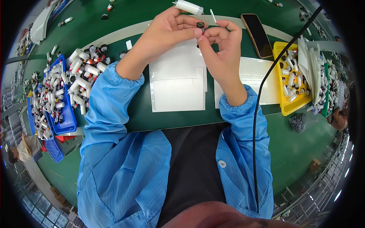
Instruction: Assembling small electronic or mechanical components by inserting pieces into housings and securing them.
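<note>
L hand fingers pinch small dark part over far edge of white sheets, white cylinder just beyond; R hand fingers closed in beside it, exact grip unclear. Best keep L steady, work R gently, w/o tugging cyl.

The fingers of the left hand and right hand partly hide the small dark part, its details too tiny to tell. Heaped pieces cover most of the blue tray.
</note>
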`<state>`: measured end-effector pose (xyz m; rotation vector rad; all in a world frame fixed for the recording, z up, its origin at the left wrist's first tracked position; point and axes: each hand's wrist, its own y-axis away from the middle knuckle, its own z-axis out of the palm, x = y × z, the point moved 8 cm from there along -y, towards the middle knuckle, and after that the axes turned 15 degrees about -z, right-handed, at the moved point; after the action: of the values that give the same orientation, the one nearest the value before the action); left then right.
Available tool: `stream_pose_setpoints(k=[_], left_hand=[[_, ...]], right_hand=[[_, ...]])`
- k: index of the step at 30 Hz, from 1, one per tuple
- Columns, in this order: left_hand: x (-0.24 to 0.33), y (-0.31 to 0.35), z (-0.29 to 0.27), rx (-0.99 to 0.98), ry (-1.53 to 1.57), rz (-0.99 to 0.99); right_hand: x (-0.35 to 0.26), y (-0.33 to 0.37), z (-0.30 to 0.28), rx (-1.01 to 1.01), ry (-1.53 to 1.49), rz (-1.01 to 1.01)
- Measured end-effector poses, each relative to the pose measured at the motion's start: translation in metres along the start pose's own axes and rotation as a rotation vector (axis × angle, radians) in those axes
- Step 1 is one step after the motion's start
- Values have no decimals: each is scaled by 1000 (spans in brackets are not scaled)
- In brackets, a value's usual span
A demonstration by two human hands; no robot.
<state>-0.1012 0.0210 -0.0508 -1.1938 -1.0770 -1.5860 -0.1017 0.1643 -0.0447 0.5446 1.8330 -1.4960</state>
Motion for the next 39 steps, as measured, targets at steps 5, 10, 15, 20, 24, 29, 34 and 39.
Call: stream_pose_setpoints(k=[5,10,15,20,24,29,34,39], left_hand=[[-11,-6,-5,14,89,-1],[-11,-7,-1,-26,236,-1],[-16,-9,-6,-7,205,45],[-2,-8,4,49,222,43],[-2,-11,11,-97,334,42],[-5,-8,8,-125,301,31],[-5,-8,11,-173,262,76],[-11,-11,8,-183,115,87]], right_hand=[[-6,-2,-4,63,35,-58],[-4,-3,-7,103,145,-135],[-6,-2,-6,82,226,-153],[-7,2,-4,61,346,-225],[-18,-3,-6,6,330,-371],[-10,-20,-21,92,-414,-13],[14,-13,-11,-62,-824,458],[21,-12,-11,-70,-723,517]])
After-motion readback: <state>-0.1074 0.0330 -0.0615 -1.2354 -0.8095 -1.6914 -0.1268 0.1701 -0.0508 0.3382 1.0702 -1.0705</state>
